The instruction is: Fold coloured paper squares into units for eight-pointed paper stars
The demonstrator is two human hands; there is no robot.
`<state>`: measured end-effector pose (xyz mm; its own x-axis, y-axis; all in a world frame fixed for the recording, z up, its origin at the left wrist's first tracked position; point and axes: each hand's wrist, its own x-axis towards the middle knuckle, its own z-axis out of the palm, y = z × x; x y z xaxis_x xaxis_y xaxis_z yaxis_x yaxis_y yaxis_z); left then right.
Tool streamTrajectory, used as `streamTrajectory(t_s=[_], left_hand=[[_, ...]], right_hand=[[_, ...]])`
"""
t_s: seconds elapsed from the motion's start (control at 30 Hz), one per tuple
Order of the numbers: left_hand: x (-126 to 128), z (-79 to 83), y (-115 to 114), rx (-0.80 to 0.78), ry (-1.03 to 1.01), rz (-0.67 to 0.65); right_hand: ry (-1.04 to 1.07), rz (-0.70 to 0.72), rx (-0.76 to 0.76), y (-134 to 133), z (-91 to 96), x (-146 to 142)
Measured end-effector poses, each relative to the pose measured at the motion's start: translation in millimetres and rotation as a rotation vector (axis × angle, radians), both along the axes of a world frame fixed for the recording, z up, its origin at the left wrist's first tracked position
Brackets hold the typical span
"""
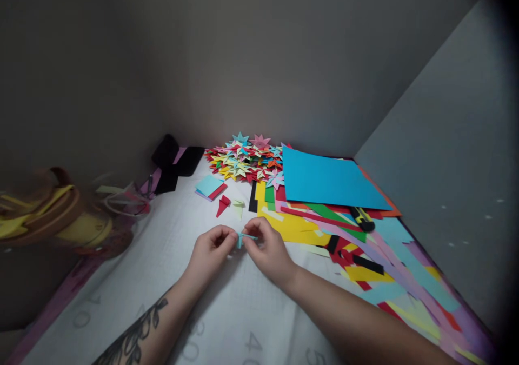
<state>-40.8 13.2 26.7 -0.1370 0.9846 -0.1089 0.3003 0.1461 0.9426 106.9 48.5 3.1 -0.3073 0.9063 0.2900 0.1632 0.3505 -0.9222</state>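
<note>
Between my two hands is a small light-blue folded paper piece (240,239), partly hidden by fingers. My left hand (213,249) pinches its left side with thumb and forefinger. From the other side, my right hand (268,251) grips it the same way. Just beyond my fingertips lie a red folded paper piece (223,205) and a pale green folded one (239,208). Farther back to the left sits a small stack of paper squares (210,186), light blue on top.
Many folded paper stars (243,159) are heaped against the wall. A large blue sheet (332,178) covers other sheets at the right, with a utility knife (362,219) beside it. Coloured paper strips (389,267) spread along the right edge. A blurred yellow-brown container (89,227) stands left.
</note>
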Motion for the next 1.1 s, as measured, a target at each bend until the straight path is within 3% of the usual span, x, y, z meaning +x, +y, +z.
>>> streamTrajectory(t_s=[0.23, 0.47, 0.57, 0.8, 1.1], left_hand=[[1, 0.2, 1, -0.022, -0.09, 0.011], [3, -2.0, 0, -0.049, -0.131, -0.008], [2, -2.4, 1, -0.033, -0.091, -0.024], [-2, 0.7, 2, -0.026, -0.04, 0.026], [-3, -2.9, 3, -0.019, -0.036, 0.012]], right_hand=[[-0.101, 0.008, 0.12, 1, 2.1, 3], [-0.124, 0.013, 0.112, 3, 1.6, 3], [-0.104, 0.036, 0.068, 2, 2.6, 2], [0.085, 0.0, -0.194, 5, -1.2, 1], [0.181, -0.086, -0.207, 12, -7.7, 3]])
